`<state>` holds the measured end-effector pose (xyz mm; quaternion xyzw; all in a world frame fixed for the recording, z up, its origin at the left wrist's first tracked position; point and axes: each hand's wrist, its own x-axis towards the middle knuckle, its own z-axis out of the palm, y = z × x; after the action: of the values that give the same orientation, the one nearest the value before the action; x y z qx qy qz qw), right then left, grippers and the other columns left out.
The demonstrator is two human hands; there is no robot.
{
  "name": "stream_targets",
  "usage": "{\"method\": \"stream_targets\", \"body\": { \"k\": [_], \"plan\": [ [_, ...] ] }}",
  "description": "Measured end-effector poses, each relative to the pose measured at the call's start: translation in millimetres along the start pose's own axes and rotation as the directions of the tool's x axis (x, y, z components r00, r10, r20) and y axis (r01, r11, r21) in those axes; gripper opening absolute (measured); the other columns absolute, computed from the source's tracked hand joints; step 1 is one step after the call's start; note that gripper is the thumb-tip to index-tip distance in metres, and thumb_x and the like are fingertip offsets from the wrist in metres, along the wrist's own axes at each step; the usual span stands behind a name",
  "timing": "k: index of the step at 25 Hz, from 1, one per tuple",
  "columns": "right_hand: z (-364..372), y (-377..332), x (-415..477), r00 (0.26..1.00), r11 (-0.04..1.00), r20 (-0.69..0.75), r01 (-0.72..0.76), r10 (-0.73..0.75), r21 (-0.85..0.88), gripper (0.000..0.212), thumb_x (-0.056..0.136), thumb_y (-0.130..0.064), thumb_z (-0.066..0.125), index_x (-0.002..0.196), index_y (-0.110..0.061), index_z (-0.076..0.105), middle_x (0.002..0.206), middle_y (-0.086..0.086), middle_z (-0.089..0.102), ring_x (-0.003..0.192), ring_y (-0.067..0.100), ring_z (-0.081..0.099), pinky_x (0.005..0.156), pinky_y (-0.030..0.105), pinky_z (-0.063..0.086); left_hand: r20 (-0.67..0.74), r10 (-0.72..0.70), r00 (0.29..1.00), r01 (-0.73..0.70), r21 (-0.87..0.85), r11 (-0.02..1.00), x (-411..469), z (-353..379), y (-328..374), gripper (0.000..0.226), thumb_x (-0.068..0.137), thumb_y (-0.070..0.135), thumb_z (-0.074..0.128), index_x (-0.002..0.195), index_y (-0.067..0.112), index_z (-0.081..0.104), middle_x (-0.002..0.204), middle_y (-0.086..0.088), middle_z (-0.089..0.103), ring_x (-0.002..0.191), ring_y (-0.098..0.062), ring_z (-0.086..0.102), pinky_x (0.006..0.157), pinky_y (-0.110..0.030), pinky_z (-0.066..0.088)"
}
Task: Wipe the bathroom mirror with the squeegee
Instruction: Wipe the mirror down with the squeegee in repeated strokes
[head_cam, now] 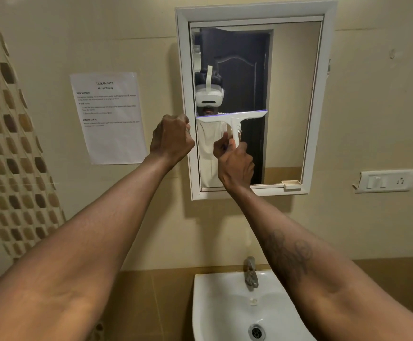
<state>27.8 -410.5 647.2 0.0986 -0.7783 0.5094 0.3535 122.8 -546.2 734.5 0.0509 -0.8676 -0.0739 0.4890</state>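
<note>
A white-framed bathroom mirror hangs on the beige wall ahead. A white squeegee with a purple blade edge lies flat against the glass at mid-height, blade level across the left and middle of the mirror. My right hand grips its handle from below. My left hand is a closed fist against the mirror frame's left edge, holding nothing that I can see. The glass reflects a person wearing a white headset and a dark door.
A white sink with a metal tap sits directly below the mirror. A printed paper sheet is taped to the wall at left. A white switch plate is on the right wall. Brown mosaic tiles run down the far left.
</note>
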Motion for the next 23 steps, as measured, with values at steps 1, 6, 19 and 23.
{"method": "stream_targets", "body": {
  "k": [1,6,19,23],
  "plan": [
    [0,2,-5,1.0,1.0,0.002,-0.006,0.006,-0.003,0.054,0.105,-0.053,0.03,0.134,-0.011,0.048,0.101,0.008,0.068,0.08,0.026,0.07,0.068,0.044,0.06,0.009,-0.004,1.0,0.004,-0.002,1.0,-3,1,0,0.027,0.095,0.014,0.051,0.112,0.004,0.068,0.104,-0.02,0.069,0.1,-0.04,0.064,0.078,-0.037,0.051],
    [-1,24,-35,0.997,0.998,0.059,-0.05,0.052,-0.037,0.055,0.106,-0.05,0.031,0.137,-0.008,0.048,0.089,0.006,0.065,0.08,0.03,0.068,0.069,0.043,0.057,0.057,-0.022,0.998,0.022,-0.008,1.0,-22,13,-3,0.023,0.095,0.016,0.05,0.106,0.006,0.068,0.099,-0.019,0.068,0.095,-0.04,0.064,0.075,-0.039,0.053],
    [-10,67,-102,0.977,0.986,0.175,-0.094,0.118,-0.136,0.032,0.109,-0.04,0.039,0.112,-0.011,0.053,0.077,0.005,0.058,0.068,0.025,0.061,0.058,0.038,0.048,0.161,-0.085,0.983,0.086,-0.001,0.996,-63,37,-6,0.023,0.095,0.018,0.05,0.106,0.007,0.067,0.099,-0.02,0.067,0.092,-0.042,0.063,0.076,-0.044,0.055],
    [-13,75,-118,0.959,0.974,0.218,-0.143,0.18,-0.176,0.029,0.108,-0.038,0.04,0.108,-0.011,0.052,0.078,0.006,0.059,0.069,0.028,0.061,0.061,0.042,0.052,0.174,-0.081,0.981,0.08,0.011,0.997,-73,41,-5,0.022,0.096,0.016,0.05,0.103,0.006,0.068,0.096,-0.02,0.067,0.09,-0.04,0.063,0.071,-0.039,0.052]
  ]
}}
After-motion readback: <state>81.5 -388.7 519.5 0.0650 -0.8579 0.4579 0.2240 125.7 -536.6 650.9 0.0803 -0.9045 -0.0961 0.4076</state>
